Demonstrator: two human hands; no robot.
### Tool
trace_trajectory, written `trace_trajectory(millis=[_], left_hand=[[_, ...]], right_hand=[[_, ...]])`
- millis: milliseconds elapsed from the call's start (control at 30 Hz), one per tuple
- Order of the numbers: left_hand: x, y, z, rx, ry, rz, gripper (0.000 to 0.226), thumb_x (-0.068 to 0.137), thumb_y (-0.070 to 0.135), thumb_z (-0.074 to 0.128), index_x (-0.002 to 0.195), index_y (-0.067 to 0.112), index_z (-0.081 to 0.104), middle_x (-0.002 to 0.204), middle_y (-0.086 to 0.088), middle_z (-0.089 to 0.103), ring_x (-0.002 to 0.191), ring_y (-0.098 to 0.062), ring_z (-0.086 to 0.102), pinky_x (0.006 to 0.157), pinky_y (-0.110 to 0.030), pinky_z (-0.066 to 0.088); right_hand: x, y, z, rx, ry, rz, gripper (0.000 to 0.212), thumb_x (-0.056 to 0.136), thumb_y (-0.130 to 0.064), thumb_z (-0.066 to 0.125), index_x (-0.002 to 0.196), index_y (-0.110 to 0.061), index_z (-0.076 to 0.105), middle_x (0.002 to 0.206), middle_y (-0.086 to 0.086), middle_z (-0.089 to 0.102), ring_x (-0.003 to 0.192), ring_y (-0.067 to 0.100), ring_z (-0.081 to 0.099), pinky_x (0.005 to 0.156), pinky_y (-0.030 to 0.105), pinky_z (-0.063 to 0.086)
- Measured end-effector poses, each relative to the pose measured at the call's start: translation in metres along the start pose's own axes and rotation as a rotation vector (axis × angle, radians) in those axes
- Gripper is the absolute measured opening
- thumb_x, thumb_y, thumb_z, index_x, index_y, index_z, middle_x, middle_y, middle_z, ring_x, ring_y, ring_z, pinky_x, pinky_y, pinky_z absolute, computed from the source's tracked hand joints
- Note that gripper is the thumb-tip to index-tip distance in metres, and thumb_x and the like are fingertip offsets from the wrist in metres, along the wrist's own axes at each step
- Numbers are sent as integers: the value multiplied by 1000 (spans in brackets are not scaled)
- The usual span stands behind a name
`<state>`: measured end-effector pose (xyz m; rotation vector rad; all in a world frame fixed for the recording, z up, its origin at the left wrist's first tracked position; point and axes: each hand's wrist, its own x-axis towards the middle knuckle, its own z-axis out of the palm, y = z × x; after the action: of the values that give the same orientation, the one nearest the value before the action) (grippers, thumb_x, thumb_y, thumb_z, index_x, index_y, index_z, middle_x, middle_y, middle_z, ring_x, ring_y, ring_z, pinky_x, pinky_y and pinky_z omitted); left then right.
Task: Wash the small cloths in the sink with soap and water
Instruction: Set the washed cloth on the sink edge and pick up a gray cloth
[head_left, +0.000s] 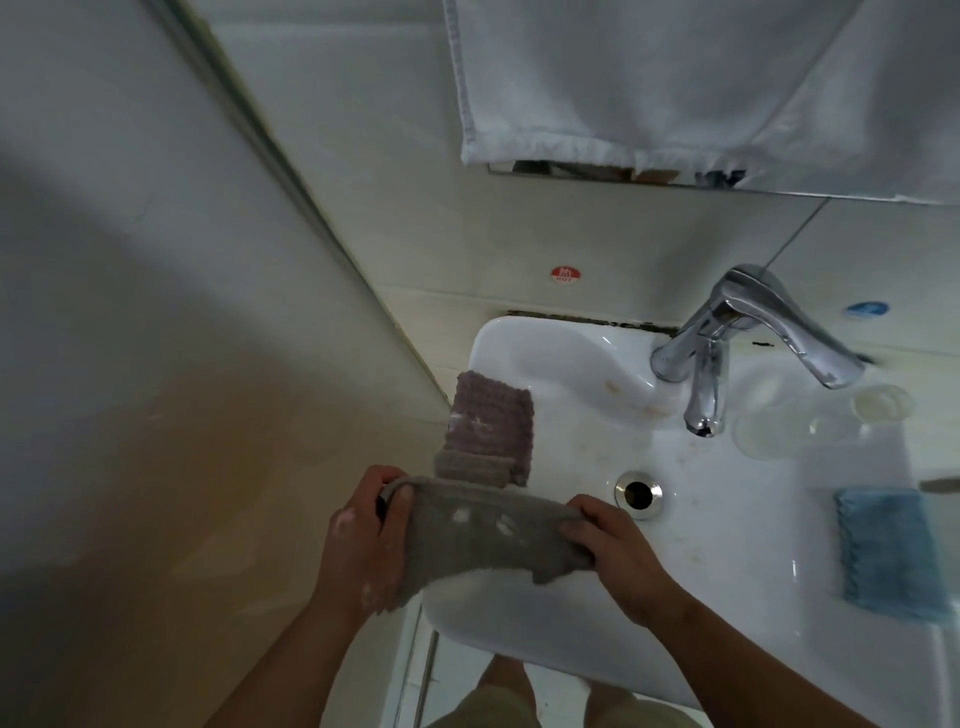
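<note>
I hold a grey cloth (483, 535) stretched out over the near left part of the white sink (571, 613). My left hand (363, 540) grips its left end and my right hand (618, 551) grips its right end. White soap flecks show on the cloth and on my left hand. A purple-grey cloth (491, 426) lies folded on the sink's left rim just beyond the grey one. A blue cloth (888, 551) lies on the right rim. The chrome tap (706, 384) hangs over the basin; no water runs from it. The drain (639, 493) is open.
A clear plastic cup (789, 426) lies on its side to the right of the tap. A white towel (649, 78) hangs over the mirror above. A wall (182, 312) runs close along the sink's left side. A red HOT sticker (566, 274) marks the tile.
</note>
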<state>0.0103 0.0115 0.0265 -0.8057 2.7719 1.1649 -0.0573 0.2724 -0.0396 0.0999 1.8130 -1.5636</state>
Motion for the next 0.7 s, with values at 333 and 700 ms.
trace_trajectory(millis=[333, 700], left_hand=[[-25, 48, 105, -75, -234, -52, 8, 105, 33, 44, 108, 37, 51, 90, 17, 59, 80, -2, 55, 64, -13, 39], [29, 59, 190, -77, -235, -56, 19, 104, 25, 49, 120, 21, 59, 103, -9, 67, 97, -30, 62, 75, -29, 40]], right_hand=[[-40, 32, -82, -233, 321, 109, 10, 101, -27, 56, 99, -27, 66, 96, -7, 69, 91, 12, 64, 79, 33, 52], [-21, 45, -153, -260, 346, 0, 65, 91, -4, 66, 137, -48, 53, 106, -16, 64, 87, 4, 65, 72, 12, 50]])
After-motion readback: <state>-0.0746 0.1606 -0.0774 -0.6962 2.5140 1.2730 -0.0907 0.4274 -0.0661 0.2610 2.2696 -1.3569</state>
